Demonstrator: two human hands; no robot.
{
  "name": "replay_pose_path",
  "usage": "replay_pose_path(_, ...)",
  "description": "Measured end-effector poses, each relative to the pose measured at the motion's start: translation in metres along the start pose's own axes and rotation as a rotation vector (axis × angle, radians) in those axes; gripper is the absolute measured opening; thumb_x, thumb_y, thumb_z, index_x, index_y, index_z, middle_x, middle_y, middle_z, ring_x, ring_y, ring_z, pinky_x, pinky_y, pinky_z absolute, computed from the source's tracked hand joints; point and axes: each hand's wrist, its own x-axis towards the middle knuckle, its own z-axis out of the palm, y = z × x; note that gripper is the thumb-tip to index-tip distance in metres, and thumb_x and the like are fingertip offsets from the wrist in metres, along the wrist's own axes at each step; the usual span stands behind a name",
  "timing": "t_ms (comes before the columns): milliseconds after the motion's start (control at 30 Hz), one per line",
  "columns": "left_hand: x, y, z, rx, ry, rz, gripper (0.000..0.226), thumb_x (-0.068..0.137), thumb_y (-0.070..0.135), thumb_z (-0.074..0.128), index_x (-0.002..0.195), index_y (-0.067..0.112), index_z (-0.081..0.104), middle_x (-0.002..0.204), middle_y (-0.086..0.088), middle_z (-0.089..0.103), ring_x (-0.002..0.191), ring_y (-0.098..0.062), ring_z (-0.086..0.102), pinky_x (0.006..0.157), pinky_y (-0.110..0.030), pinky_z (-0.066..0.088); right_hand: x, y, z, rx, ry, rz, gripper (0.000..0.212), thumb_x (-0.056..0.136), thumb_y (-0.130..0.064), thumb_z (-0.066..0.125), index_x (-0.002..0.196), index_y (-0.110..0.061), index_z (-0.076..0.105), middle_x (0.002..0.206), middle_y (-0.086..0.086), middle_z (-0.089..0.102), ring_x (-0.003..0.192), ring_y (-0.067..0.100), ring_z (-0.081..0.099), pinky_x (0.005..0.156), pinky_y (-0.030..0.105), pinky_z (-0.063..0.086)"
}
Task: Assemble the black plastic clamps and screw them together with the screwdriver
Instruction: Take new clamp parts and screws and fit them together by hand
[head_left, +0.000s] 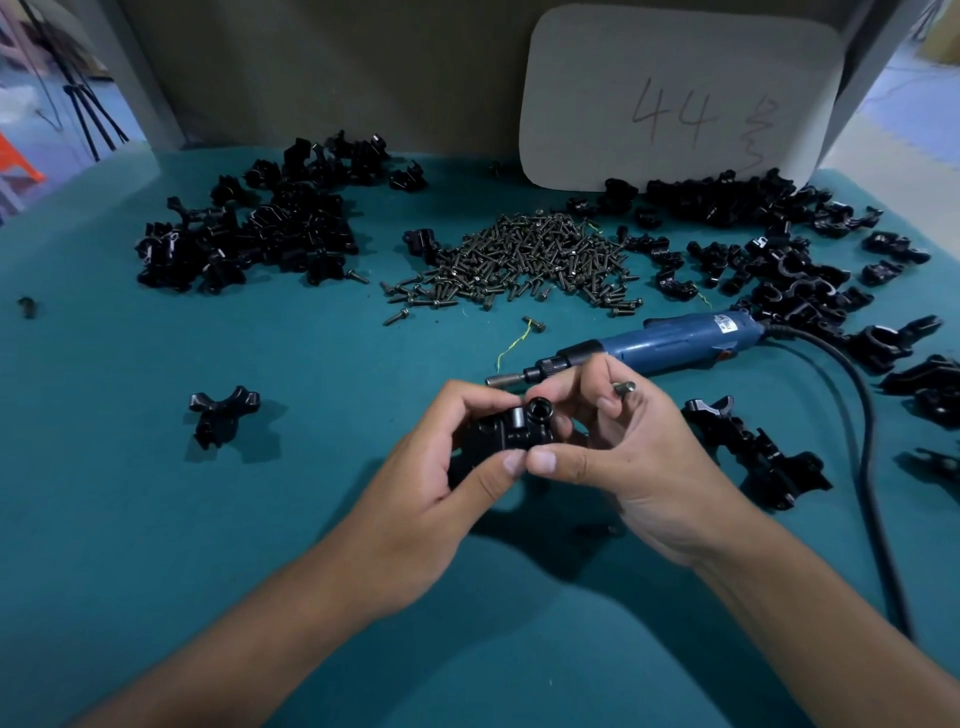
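Black plastic clamp halves (511, 431) sit pinched between both hands above the teal mat (156, 519): left hand (436, 483) curled round one side, right hand (623, 467) gripping the other, a small metal screw (625, 387) tucked in its fingers. Best to align the bores flush before reaching for the blue electric screwdriver (649, 348) just behind.

Teal table (130, 519): clamp piles (249, 234), screws (519, 260), screwdriver (670, 340).
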Motion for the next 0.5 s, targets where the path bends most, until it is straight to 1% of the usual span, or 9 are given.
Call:
replay_pose_path(67, 0.0002, -0.0004, 0.0018, -0.008, 0.039, 0.007, 0.03, 0.097, 0.053, 0.058, 0.124, 0.04, 0.055, 0.124, 0.013, 0.066, 0.117, -0.011, 0.063, 0.095, -0.022, 0.048, -0.0003, 0.0009, -0.0007, -0.008, -0.014, -0.002, 0.055, 0.061, -0.003, 0.086, 0.078, -0.018, 0.035, 0.096, -0.005, 0.072, 0.083, 0.021, 0.049, 0.078, 0.027, 0.056)
replay_pose_path(100, 0.0001, -0.0007, 0.0025, -0.006, 0.052, 0.006, 0.031, 0.096, 0.053, 0.058, 0.124, 0.039, 0.056, 0.124, 0.011, 0.066, 0.118, -0.014, 0.063, 0.096, -0.027, 0.049, 0.0, 0.0019, -0.0012, -0.016, -0.012, -0.006, 0.055, 0.063, -0.001, 0.086, 0.078, -0.019, 0.035, 0.097, -0.005, 0.072, 0.079, 0.015, 0.051, 0.075, 0.024, 0.056)
replay_pose_path(167, -0.0002, -0.001, 0.0025, 0.034, 0.072, 0.007, 0.03, 0.096, 0.054, 0.057, 0.124, 0.042, 0.056, 0.123, 0.009, 0.065, 0.12, -0.02, 0.061, 0.099, -0.036, 0.049, 0.0012, 0.0035, -0.0016, -0.025, -0.012, -0.01, 0.056, 0.065, 0.005, 0.086, 0.076, -0.022, 0.038, 0.099, -0.004, 0.072, 0.075, 0.01, 0.052, 0.073, 0.023, 0.056)
replay_pose_path(200, -0.0002, -0.0006, 0.0021, 0.071, 0.082, 0.015, 0.03, 0.096, 0.055, 0.056, 0.123, 0.044, 0.056, 0.122, 0.009, 0.063, 0.12, -0.021, 0.059, 0.1, -0.036, 0.048, 0.0017, 0.004, -0.0019, -0.027, -0.017, -0.008, 0.056, 0.065, 0.006, 0.087, 0.075, -0.025, 0.041, 0.1, -0.003, 0.072, 0.075, 0.01, 0.053, 0.073, 0.023, 0.056)
replay_pose_path(233, -0.0001, 0.0002, 0.0019, 0.096, 0.088, 0.028, 0.029, 0.096, 0.055, 0.055, 0.123, 0.045, 0.056, 0.121, 0.01, 0.061, 0.121, -0.021, 0.058, 0.1, -0.033, 0.047, 0.0022, 0.0046, -0.0019, -0.025, -0.023, -0.006, 0.055, 0.065, 0.005, 0.088, 0.073, -0.027, 0.044, 0.101, -0.003, 0.071, 0.076, 0.011, 0.053, 0.073, 0.023, 0.056)
replay_pose_path(300, -0.0005, 0.0017, 0.0025, 0.074, 0.073, 0.035, 0.028, 0.097, 0.051, 0.055, 0.123, 0.043, 0.055, 0.121, 0.011, 0.062, 0.12, -0.019, 0.059, 0.097, -0.026, 0.047, 0.0026, 0.0046, -0.0019, -0.013, -0.029, 0.001, 0.055, 0.064, 0.004, 0.089, 0.071, -0.029, 0.046, 0.1, -0.003, 0.07, 0.076, 0.01, 0.054, 0.073, 0.023, 0.056)
replay_pose_path(400, -0.0012, 0.0035, 0.0048, 0.032, 0.052, 0.024, 0.028, 0.098, 0.046, 0.055, 0.125, 0.039, 0.054, 0.122, 0.013, 0.065, 0.117, -0.016, 0.062, 0.095, -0.022, 0.048, 0.002, 0.0042, -0.0013, 0.027, -0.032, 0.003, 0.05, 0.059, -0.002, 0.087, 0.072, -0.026, 0.045, 0.096, -0.005, 0.068, 0.074, 0.008, 0.055, 0.071, 0.022, 0.056)
replay_pose_path(500, -0.0016, 0.0048, 0.0058, 0.024, 0.056, 0.024, 0.028, 0.098, 0.043, 0.056, 0.125, 0.038, 0.056, 0.122, 0.013, 0.067, 0.117, -0.015, 0.063, 0.095, -0.022, 0.048, 0.002, 0.0036, 0.0001, 0.057, -0.041, 0.01, 0.052, 0.06, 0.003, 0.085, 0.072, -0.023, 0.041, 0.092, -0.004, 0.064, 0.073, 0.01, 0.053, 0.07, 0.022, 0.056)
